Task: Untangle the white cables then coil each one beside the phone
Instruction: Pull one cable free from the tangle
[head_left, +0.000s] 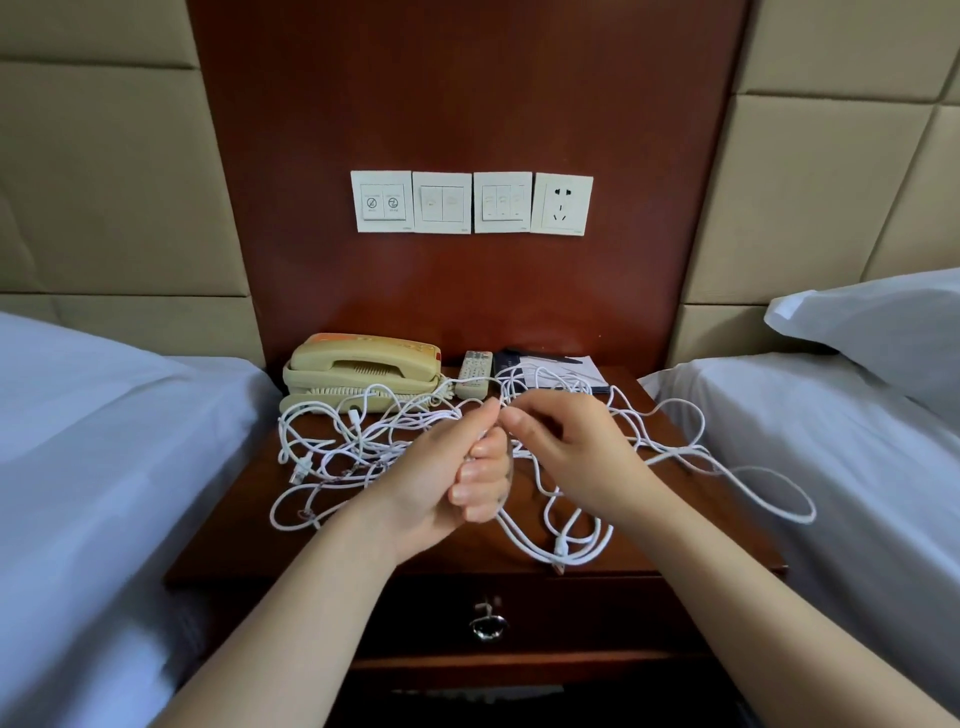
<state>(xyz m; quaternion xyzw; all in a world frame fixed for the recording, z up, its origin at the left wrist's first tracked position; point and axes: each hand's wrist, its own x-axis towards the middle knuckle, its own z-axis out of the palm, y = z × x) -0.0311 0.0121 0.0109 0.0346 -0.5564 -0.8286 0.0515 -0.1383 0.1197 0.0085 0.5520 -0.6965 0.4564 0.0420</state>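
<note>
A tangle of white cables (358, 441) sprawls over the dark wooden nightstand (675, 545), with loops running off toward the right bed. A beige phone (358, 371) stands at the back left, with some cable lying against its front. My left hand (452, 483) is curled round a strand above the middle of the tangle. My right hand (561, 447) pinches the same white strand just beside the left thumb. A loop with a plug end (561, 551) lies near the front edge.
A grey remote (475, 371) and a notepad with a pen (550, 369) lie behind the cables. Beds with white sheets flank the nightstand, with a pillow (878, 322) on the right one. Switches and a socket (563, 204) sit on the wall panel. A drawer handle (487, 621) is below.
</note>
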